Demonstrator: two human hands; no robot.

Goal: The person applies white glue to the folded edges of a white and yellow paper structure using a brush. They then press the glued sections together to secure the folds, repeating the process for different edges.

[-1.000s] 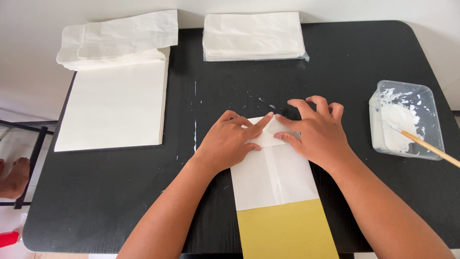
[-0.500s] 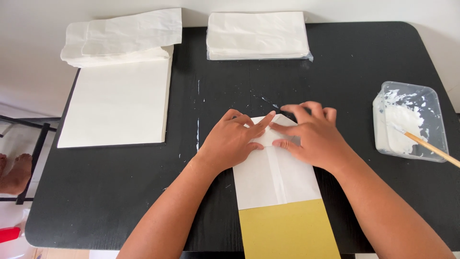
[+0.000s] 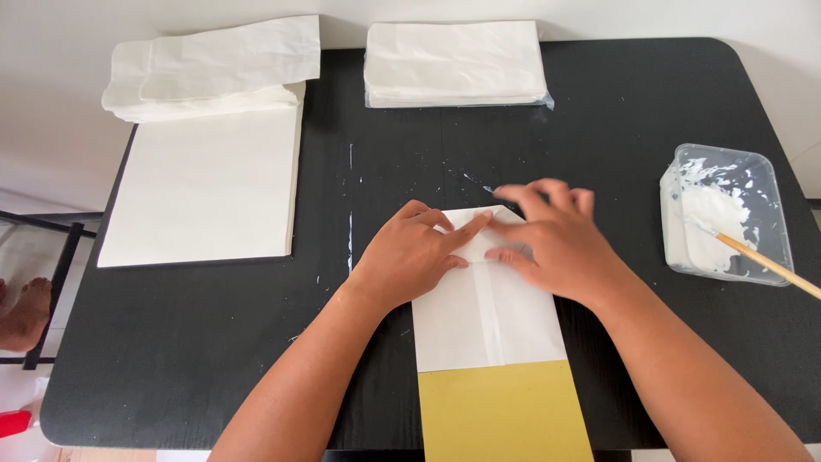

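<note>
White paper bag (image 3: 487, 312) with a yellow lower part lies flat mid-tabletop (image 3: 214, 359); left hand (image 3: 415, 257) and right hand (image 3: 556, 244), each grip open and flat, press its folded top. A clear-wrapped white pack (image 3: 455, 64) sits beyond.

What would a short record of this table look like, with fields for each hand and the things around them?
Left hand: flat on the far end of the white paper, pressing a fold
Right hand: pressing the same folded end, blurred
Yellow sheet: under the paper's near end
Tub of white paste: at the right, stick resting in it
White sheet stack: left
Table: black, paste-flecked
</note>
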